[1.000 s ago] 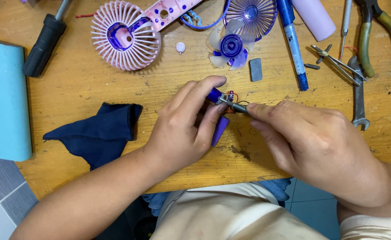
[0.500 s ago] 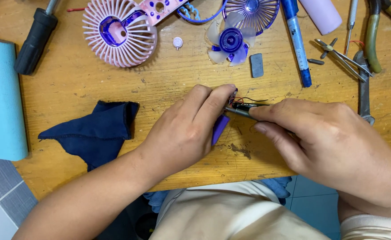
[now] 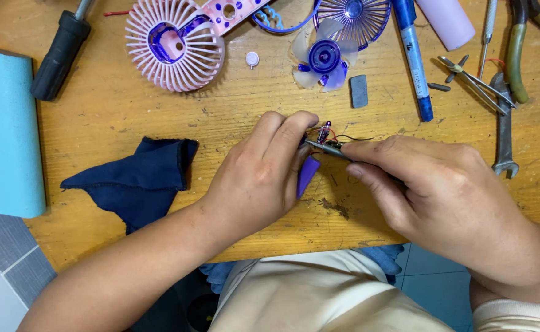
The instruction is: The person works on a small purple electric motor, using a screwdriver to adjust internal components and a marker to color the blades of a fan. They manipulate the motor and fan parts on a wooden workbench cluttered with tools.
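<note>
Head view shows me both hands low over the wooden table (image 3: 98,123). My left hand (image 3: 261,178) pinches a small purple part (image 3: 307,173) with thin wires (image 3: 350,137) between thumb and fingers, just above the table near its front edge. My right hand (image 3: 448,197) is closed around a thin dark tool (image 3: 326,146); its tip touches the part beside the left fingertips. A dark blue cloth (image 3: 135,181) lies left of the hands. Further back I see a pink fan grille (image 3: 175,46), a purple fan blade (image 3: 324,58), a blue pen (image 3: 412,49), tweezers (image 3: 476,83), a wrench (image 3: 503,126) and a black screwdriver handle (image 3: 60,55).
</note>
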